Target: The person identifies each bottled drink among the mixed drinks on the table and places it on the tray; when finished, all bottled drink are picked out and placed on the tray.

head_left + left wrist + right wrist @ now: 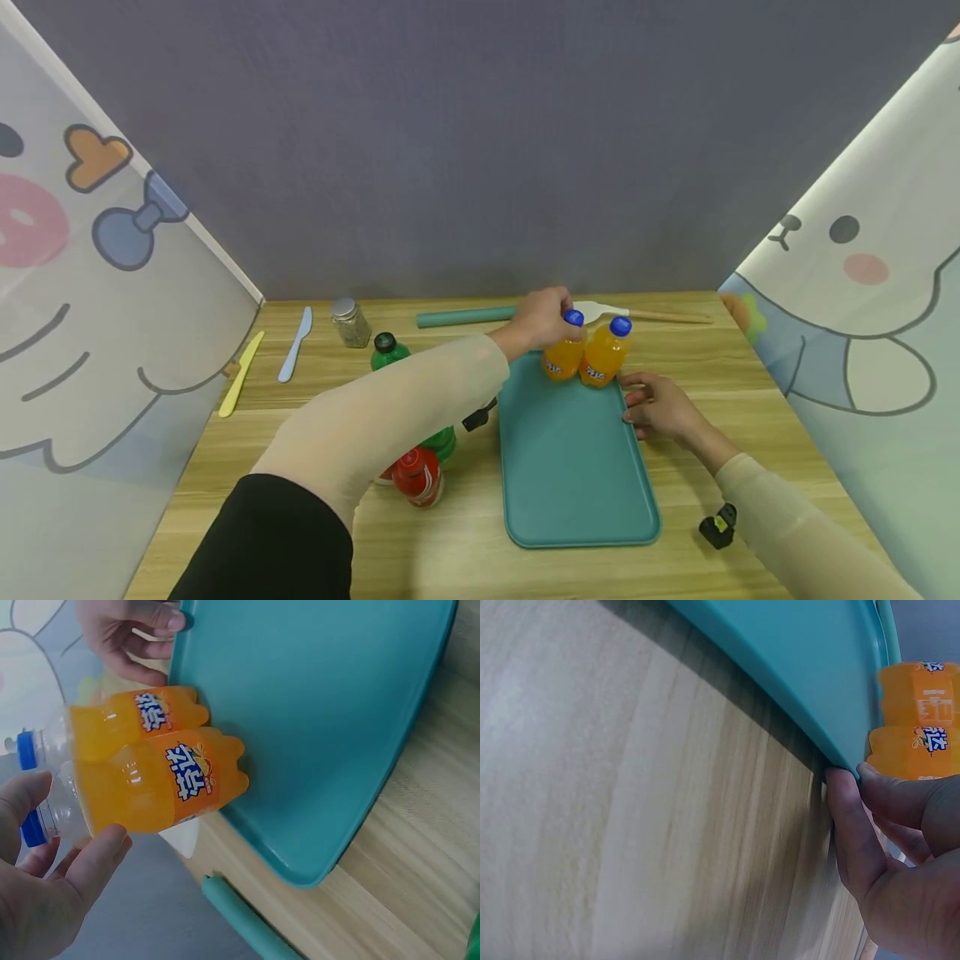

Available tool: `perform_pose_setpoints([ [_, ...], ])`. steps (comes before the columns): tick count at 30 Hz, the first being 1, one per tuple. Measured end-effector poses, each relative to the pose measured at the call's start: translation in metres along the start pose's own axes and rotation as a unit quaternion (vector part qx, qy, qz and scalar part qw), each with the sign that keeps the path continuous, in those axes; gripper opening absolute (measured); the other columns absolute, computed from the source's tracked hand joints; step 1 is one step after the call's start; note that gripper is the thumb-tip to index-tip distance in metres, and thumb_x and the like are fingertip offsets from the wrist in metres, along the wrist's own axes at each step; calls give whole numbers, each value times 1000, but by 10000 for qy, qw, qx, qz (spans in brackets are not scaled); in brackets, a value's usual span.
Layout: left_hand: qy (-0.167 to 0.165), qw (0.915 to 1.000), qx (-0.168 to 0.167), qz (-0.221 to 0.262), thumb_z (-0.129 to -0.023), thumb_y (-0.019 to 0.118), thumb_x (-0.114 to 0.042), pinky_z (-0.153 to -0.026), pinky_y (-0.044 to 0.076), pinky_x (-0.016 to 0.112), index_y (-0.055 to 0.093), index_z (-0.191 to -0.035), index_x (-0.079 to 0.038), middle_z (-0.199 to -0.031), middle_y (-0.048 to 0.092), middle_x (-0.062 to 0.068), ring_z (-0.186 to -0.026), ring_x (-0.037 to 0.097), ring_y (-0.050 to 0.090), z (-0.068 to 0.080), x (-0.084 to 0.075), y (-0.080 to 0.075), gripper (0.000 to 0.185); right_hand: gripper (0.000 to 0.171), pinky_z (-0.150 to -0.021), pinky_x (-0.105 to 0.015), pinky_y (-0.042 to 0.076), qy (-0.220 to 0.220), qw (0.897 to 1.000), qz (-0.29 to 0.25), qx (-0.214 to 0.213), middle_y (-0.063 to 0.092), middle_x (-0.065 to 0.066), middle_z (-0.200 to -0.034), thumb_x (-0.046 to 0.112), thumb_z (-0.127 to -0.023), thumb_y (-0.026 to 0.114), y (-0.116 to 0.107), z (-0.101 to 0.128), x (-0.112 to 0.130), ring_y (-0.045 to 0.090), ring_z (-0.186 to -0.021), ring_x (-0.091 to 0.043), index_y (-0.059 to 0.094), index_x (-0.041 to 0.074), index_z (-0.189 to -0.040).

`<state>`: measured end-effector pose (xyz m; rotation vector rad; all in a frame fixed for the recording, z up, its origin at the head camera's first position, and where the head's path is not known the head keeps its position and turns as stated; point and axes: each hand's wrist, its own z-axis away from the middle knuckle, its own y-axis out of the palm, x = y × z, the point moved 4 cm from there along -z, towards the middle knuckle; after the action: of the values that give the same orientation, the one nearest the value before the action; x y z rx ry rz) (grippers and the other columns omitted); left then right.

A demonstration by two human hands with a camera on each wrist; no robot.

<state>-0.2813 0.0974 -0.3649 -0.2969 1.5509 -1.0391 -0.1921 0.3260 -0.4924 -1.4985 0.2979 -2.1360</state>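
Note:
Two orange soda bottles with blue caps stand side by side at the far end of a teal tray (577,467). My left hand (542,318) reaches over from the left and holds the left orange soda bottle (561,360) around its neck, just below the cap. Close against it is the right orange soda bottle (602,358), which no hand touches. At the tray's right edge, my right hand (663,407) pinches the rim between thumb and fingers, as the right wrist view shows.
Left of the tray, partly behind my left forearm, stand green bottles (388,350) and red bottles (420,477). A glass shaker (350,322), a blue knife (296,343) and a yellow knife (242,375) lie farther left. Behind the tray are a teal rod (465,317) and a white-headed spatula (667,317).

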Motion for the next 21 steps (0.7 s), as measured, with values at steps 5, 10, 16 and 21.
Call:
perform_pose_setpoints([
  [5,-31,10000,55,-42,-89,82,-28,-62,44,21,57,-97,-11,-88,60,1,-77,15,55,-1,1,7,32,63,-63,-41,63,37,10000,-25,-19,59,-25,-109,-7,-90,71,0,-1,2,65,-73,-22,44,-7,-146],
  [10,-23,10000,11,67,-89,83,-28,-67,48,22,58,-99,-11,-92,62,1,-81,15,58,-3,0,10,32,62,-64,-40,63,91,9999,-35,-43,59,-24,-109,-7,-90,71,-1,-2,2,65,-73,-21,44,-6,-146],
  [16,20,9997,92,236,-89,82,-31,-65,46,22,59,-100,-11,-92,62,2,-79,15,56,-2,4,11,33,64,-62,-40,63,79,10000,4,-40,58,-24,-108,-7,-89,72,0,-1,4,65,-72,-22,44,-7,-147],
  [21,100,9984,346,445,-91,80,-33,-71,50,24,63,-108,-10,-100,64,3,-86,17,58,-2,9,10,33,64,-63,-41,63,85,9999,53,-37,58,-24,-108,-6,-90,72,0,0,2,65,-72,-23,43,-7,-147],
])
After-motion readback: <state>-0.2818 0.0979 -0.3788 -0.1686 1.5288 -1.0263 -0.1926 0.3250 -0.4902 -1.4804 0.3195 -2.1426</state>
